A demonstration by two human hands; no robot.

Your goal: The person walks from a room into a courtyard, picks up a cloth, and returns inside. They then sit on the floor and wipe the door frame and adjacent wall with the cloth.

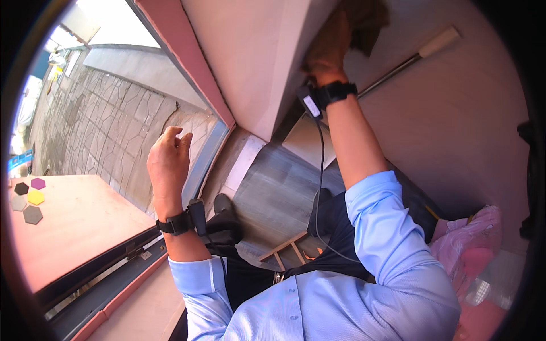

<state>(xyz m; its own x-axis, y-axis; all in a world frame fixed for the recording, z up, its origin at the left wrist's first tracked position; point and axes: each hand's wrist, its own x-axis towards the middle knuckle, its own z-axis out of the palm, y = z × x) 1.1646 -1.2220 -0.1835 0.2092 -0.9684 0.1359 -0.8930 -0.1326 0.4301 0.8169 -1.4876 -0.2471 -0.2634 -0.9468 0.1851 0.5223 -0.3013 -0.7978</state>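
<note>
My right hand (328, 51) is raised beside the edge of a pale wall (256, 55), its fingers blurred and in shadow. It holds a dark brown cloth (371, 25), which hangs out past the fingers. My left hand (169, 164) is in front of the doorway with nothing in it; its fingers are loosely curled, with a gap between thumb and forefinger. Each wrist carries a black strap with a small box and a cable. Behind my right wrist a metal pole (390, 76) with a pale grip (439, 41) leans at a slant.
A pale flat pan (307, 138) rests on the grey plank floor (273, 183). Left is an open door (85, 221) with several coloured hexagons, beyond it paving (106, 98). A wooden frame (283, 249) lies by my legs, pink plastic bags (473, 238) at right.
</note>
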